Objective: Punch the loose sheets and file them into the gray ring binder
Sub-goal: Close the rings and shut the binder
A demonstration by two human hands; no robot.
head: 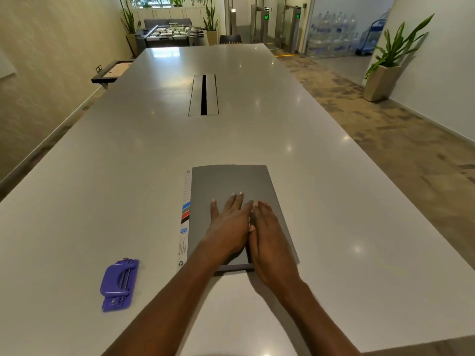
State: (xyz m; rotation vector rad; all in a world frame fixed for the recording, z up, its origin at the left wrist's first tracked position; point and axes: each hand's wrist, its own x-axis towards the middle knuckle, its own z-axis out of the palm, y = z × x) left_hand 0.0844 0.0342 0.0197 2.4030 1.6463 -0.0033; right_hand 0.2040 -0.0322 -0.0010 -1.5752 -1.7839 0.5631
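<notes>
Resting flat, fingers spread and gripping nothing, left hand point(230, 224) and right hand point(267, 236) press the closed gray binder point(231, 181) at table point(334, 201) center; purple punch point(118, 285) lies apart, left. No loose sheets visible, so prob. filing's done, w/ nothing obvious left.

You stand at a long white table point(257, 140) that runs away beyond your hands, ceiling lights glinting off its glossy top. Straight ahead of your hands a cable hatch point(203, 95) is set into it. Past the far end stand a foosball table point(171, 33) and a gray sofa point(167, 22) below a window. To your right, patterned carpet point(380, 129), a potted plant point(390, 65), turnstiles point(280, 24) with green lights.
</notes>
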